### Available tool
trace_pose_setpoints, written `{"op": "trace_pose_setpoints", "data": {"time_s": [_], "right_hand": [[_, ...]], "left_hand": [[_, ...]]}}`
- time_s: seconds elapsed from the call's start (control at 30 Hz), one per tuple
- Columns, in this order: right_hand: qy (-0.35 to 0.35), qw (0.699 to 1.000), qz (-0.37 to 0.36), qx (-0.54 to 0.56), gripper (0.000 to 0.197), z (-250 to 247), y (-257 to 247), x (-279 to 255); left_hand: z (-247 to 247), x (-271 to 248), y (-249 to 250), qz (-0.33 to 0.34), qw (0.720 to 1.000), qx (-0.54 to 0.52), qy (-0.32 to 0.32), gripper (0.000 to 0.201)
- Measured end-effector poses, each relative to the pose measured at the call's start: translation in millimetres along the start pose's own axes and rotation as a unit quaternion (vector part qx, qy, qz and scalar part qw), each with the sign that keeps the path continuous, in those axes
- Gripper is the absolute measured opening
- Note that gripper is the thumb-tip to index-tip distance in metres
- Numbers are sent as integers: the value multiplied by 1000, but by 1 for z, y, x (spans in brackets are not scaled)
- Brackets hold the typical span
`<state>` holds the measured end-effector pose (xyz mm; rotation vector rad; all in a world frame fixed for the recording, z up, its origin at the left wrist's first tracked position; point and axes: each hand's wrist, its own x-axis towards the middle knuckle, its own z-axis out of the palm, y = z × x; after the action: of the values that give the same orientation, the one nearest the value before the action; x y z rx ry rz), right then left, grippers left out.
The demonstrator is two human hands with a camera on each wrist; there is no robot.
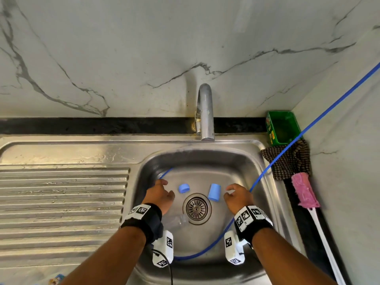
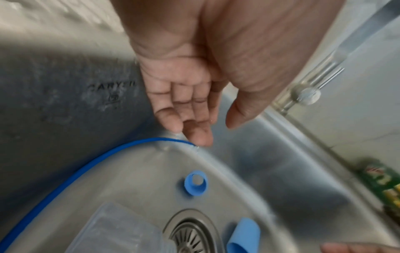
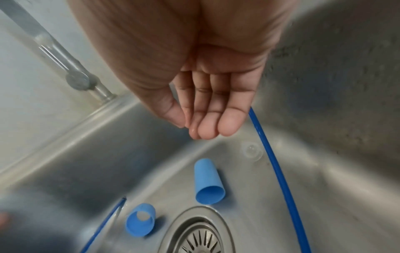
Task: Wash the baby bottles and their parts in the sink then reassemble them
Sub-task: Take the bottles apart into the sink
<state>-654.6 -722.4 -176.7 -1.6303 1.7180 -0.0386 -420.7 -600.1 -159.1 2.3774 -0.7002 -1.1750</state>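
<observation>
In the steel sink basin point(image 1: 205, 159) lie a blue collar ring point(image 1: 184, 188) point(image 2: 194, 184) point(image 3: 140, 220) and a blue cap point(image 1: 214, 192) point(image 2: 244, 238) point(image 3: 208, 183), both on their sides beyond the drain point(image 1: 197, 208). A clear bottle point(image 1: 176, 221) point(image 2: 121, 231) lies under my left wrist. A clear nipple point(image 3: 252, 150) sits on the basin floor just past my right fingertips. My left hand point(image 1: 162, 192) point(image 2: 216, 126) hovers left of the ring, fingers relaxed and empty. Right of the cap, my right hand point(image 1: 234, 192) point(image 3: 194, 126) hangs with straight fingers and holds nothing.
A thin blue hose point(image 1: 267, 171) point(image 2: 65, 176) point(image 3: 279, 179) comes from the upper right and loops round the basin floor. The faucet point(image 1: 205, 112) stands at the back. A green box point(image 1: 282, 128), checked cloth point(image 1: 287, 159) and pink brush point(image 1: 304, 192) lie right; the ribbed drainboard point(image 1: 61, 202) is left.
</observation>
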Motion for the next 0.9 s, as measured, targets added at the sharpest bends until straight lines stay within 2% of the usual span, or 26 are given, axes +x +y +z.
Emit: {"op": "trace_pose_setpoints", "data": {"time_s": [0.1,0.2,0.37,0.47,0.6,0.73,0.8,0.9], "right_hand": [[-7,999,-35,1,17,-16,0,-12],[-24,996,-89,-2,20,-24,-1,-30],[-34,965,-259,6,34,-13,-35,-76],[-69,931,-359,17,37,5,-80,-124],[-166,854,-494,15,46,29,-134,-192],[-254,763,-595,6,26,75,-170,-234],[-281,737,-614,-18,43,102,-181,-245],[-290,734,-612,-56,71,144,-200,-261]], "left_hand": [[-11,-18,2,48,998,-20,30,27],[-21,-42,11,108,992,-40,60,23],[-49,-108,31,248,956,-112,114,26],[-86,-158,35,299,939,-107,134,27],[-132,-206,23,341,914,-156,157,26],[-186,-232,-11,355,895,-178,203,28],[-209,-238,-31,341,897,-167,226,25],[-239,-243,-67,313,901,-166,249,24]]}}
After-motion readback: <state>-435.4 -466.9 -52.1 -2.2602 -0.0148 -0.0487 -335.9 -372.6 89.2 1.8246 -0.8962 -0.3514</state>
